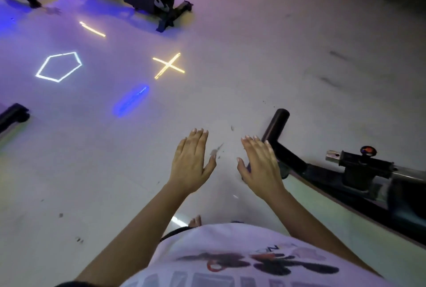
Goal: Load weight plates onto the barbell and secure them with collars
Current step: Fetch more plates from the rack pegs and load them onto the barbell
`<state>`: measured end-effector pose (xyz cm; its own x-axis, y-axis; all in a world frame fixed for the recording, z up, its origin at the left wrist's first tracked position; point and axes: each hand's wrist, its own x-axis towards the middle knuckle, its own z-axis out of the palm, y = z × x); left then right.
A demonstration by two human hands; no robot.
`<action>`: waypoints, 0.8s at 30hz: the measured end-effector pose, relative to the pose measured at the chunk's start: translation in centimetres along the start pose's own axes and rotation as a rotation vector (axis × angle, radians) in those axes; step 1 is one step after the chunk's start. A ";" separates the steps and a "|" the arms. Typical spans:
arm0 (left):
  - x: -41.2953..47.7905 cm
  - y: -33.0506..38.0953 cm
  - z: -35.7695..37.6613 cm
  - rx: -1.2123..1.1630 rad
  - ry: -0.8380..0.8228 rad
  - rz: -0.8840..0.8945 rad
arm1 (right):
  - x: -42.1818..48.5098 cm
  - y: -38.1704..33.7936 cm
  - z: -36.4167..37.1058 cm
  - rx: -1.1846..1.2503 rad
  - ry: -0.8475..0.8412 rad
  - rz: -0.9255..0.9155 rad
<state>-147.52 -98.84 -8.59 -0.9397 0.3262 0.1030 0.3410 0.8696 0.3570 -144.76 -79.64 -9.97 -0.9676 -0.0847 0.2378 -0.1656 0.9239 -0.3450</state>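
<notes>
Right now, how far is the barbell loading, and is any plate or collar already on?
Nothing looks done: no plate or collar is in view, and the metal tube end is bare. In hand: nothing; left hand and right hand are open. All loading and securing remains.

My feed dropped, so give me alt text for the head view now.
The left hand and right hand hover flat and empty above a pale floor. A black machine frame with a knob lies to the right. A light pentagon and cross glow ahead.
</notes>
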 end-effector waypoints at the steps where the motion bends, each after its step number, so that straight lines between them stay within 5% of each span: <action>1: 2.2 -0.5 0.1 -0.006 -0.020 0.027 | 1.4 0.4 0.3 0.001 -0.002 0.031; 11: 25.3 -1.4 4.6 0.028 -0.122 0.318 | 16.5 10.7 3.4 -0.002 0.057 0.329; 24: 59.2 8.0 10.3 -0.044 -0.215 0.505 | 39.2 31.7 0.0 -0.013 0.133 0.550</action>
<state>-200.16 -68.75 -9.17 -0.6311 0.7714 0.0816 0.7425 0.5704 0.3511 -187.91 -53.69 -11.53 -0.8784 0.4573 0.1387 0.3591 0.8232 -0.4398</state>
